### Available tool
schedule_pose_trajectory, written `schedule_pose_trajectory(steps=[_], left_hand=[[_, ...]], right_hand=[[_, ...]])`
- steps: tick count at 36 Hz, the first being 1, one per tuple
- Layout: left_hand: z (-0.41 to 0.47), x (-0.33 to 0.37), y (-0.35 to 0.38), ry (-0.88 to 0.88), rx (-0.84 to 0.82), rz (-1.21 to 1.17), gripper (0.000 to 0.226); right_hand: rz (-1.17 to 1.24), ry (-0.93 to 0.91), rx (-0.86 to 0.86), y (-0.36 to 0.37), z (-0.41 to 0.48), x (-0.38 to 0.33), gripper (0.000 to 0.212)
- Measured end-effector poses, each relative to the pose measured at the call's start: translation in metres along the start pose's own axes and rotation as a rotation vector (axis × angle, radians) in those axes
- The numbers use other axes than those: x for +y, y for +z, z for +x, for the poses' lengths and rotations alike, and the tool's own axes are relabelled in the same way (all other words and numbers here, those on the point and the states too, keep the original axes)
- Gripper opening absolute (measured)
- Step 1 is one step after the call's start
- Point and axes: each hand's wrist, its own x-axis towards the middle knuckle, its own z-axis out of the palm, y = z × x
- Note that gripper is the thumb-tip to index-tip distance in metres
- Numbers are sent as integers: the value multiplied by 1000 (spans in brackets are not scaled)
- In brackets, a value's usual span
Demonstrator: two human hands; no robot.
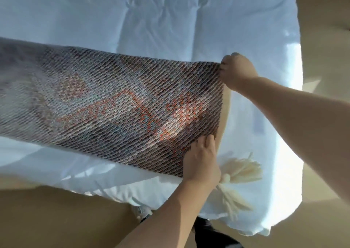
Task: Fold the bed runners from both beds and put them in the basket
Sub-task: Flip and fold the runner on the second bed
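Note:
A woven bed runner [106, 104], dark with orange and pale pattern, stretches across the white bed [151, 20] from the left edge of the view to the right side. My right hand [236, 71] pinches its far right corner. At the near right corner my left hand [201, 160] grips the edge. Cream tassels [240, 174] of the runner hang out just right of my left hand. The runner's end is lifted slightly off the duvet. No basket is in view.
The white duvet's edge [284, 153] falls off on the right and near side over a tan floor [56, 219]. A shoe [142, 210] shows below the bed's near edge.

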Motion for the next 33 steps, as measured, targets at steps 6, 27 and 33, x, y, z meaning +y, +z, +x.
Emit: schedule_pose_trajectory(steps=[6,27,33], left_hand=[[-41,-21,-67,-164,-32,31,20],[-232,-150,-291,-408,419,-119,28],[-257,-216,-335,-346,476,-112,37]], right_hand=[[98,42,84,-49,-29,-43,10],[625,35,87,-158,-144,-303,38],[598,-43,181,-156,-157,-380,27]])
